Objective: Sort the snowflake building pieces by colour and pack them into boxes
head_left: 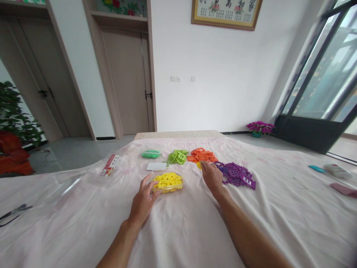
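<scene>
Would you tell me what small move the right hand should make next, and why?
Probably pinch the stray yellow piece at the fingertips of the right hand and carry it to the clear tub of yellow pieces that the left hand touches; it lies alone beside the orange pile.

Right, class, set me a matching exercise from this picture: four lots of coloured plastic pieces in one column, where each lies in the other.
Things
1. yellow pieces
2. purple pieces
3. orange pieces
4. light green pieces

Places
A. just beyond the right hand
B. in the clear tub touched by the left hand
C. to the right of the right hand
D. between the dark green pile and the orange pieces

Pairs: 1-B, 2-C, 3-A, 4-D
</scene>
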Available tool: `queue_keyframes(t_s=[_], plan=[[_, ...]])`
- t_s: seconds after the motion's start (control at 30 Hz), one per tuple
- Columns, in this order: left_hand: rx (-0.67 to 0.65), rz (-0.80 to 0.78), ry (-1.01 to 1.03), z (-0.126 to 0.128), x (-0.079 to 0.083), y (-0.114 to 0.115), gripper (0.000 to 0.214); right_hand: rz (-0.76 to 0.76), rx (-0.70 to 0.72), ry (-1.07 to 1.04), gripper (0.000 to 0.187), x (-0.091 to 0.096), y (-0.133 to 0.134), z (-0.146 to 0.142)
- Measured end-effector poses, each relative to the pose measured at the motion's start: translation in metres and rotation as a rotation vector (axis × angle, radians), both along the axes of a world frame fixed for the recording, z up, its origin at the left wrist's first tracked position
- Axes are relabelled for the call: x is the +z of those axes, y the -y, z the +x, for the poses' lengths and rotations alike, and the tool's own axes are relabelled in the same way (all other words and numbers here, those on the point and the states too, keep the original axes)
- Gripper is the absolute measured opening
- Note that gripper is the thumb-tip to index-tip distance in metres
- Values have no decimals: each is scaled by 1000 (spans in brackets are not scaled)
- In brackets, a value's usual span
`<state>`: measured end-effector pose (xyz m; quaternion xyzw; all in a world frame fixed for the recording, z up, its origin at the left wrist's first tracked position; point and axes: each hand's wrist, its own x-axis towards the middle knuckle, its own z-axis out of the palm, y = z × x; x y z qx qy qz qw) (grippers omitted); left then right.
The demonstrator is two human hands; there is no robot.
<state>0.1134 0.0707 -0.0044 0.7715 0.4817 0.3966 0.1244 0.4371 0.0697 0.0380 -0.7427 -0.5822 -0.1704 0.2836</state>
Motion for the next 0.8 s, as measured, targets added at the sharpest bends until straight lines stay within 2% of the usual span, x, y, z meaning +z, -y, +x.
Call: queue_keyframes(t_s=[0.07,0.13,0.2,0.27,0.33,0.47,0.63,0.73,0.8], plan=[[-4,-6,4,0,0,0,28,133,158,-51,32,3,0,-19],[-2,-10,6,0,1,1,29,204,333,-98,33,6,1,-38],[-1,-13,7,0,1,1,30,177,491,-108,33,8,4,-55],[-7,-9,19,0,2,1,31,102,578,-85,34,7,6,-62],[-25,3,51,-1,3,2,34,41,557,-66,35,3,7,-61],[-6,-31,154,-3,7,3,39,-85,371,-52,36,-15,1,-40],[229,-132,285,-7,3,-13,43,-310,307,32,30,-29,-5,-29],[320,-152,238,-9,-3,-34,42,-326,293,50,31,-27,-6,-33],[286,-85,87,-9,-7,-51,47,-329,279,48,32,-24,-5,-36]])
